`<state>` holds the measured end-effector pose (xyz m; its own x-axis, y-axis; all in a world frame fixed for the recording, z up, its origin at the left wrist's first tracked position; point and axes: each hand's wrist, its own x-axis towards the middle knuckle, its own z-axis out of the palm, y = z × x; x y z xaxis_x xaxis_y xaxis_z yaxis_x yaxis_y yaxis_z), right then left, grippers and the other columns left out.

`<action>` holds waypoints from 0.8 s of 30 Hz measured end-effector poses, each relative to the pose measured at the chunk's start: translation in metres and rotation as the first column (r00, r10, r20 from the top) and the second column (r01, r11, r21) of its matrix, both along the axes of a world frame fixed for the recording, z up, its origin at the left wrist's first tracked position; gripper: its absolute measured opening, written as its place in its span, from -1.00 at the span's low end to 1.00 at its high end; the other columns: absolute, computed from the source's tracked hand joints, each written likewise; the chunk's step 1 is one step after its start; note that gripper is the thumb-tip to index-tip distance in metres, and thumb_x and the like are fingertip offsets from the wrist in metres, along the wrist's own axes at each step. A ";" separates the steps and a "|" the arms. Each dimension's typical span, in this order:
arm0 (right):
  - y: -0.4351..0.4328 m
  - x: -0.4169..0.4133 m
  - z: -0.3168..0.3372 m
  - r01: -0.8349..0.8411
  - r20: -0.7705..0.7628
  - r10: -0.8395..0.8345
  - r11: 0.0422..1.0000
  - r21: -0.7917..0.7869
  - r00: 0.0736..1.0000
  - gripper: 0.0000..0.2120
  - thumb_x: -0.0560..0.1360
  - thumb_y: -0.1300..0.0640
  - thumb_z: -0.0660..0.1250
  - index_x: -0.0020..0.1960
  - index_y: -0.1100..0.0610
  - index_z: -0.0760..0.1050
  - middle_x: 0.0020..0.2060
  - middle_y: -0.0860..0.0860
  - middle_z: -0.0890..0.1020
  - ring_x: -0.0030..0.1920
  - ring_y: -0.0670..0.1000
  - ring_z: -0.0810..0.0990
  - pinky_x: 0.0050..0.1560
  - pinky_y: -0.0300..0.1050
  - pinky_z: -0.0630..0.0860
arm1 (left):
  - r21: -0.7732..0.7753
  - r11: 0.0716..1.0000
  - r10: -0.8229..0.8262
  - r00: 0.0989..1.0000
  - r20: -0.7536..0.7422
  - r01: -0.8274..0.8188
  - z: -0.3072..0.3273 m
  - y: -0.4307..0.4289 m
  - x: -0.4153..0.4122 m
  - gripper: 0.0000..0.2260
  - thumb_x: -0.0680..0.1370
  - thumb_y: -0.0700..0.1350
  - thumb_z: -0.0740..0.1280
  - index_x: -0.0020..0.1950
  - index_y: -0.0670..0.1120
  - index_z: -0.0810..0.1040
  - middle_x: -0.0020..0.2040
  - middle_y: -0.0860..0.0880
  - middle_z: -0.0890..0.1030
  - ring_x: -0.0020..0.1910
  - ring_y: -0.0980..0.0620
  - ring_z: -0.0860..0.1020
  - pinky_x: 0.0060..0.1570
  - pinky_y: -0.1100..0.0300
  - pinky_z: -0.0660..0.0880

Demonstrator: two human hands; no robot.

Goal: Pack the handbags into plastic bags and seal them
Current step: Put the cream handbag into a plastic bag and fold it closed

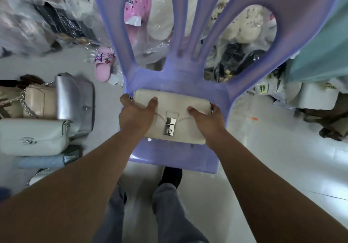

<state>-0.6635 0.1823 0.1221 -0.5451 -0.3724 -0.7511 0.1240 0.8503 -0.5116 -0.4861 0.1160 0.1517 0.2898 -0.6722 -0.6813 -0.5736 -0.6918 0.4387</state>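
Observation:
A cream handbag [173, 103] with a silver clasp lies flat on the seat of a purple plastic chair [178, 154]. My left hand [135, 114] grips the bag's left end, thumb on top and fingers curled round the side. At the bag's right end, my right hand [207, 120] holds it the same way, fingers wrapped over the edge by a metal ring. No plastic bag shows around this handbag.
Several more handbags lie on the floor at left: a silver one [75, 99], a beige one with a chain [37, 99], a white one [33, 137]. A pink slipper [103, 64] lies beyond. Bagged goods are piled behind the chair. My legs stand below the seat.

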 end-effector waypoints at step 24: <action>0.146 -0.045 0.077 0.028 -0.338 -0.021 0.999 0.019 0.941 -0.32 0.52 -0.26 0.36 0.55 -0.08 0.25 0.44 0.07 0.43 0.46 0.14 0.39 0.42 0.15 0.39 | -0.317 0.609 -0.780 0.621 -0.072 0.727 0.056 0.106 -0.102 -0.45 0.54 0.13 0.38 0.44 -0.11 0.42 0.39 -0.14 0.49 0.38 -0.14 0.43 0.34 0.07 0.31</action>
